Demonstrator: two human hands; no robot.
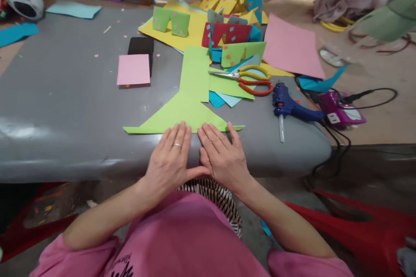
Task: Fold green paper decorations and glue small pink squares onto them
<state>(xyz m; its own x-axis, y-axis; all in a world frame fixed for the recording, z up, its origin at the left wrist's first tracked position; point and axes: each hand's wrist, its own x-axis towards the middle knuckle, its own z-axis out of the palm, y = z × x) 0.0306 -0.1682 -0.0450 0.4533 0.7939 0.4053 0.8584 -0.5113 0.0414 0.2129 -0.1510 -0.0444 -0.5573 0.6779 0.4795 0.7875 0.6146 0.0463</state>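
The green paper [182, 114] is laid along the front of the grey table [81, 108]. Its folded near strip is pressed by the left hand [169, 151], fingers extended flat, then by the equally flat right hand [224, 151]; nothing is grasped by either. Light, flexible, easily creased handling is to be expected; the strip's left and right ends are best held. Sliding room is offered leftward, nearer than the pink square [134, 69]; the rounded front edge is partly covered by the hands; rightward movement is limited by the glue gun [287, 103].
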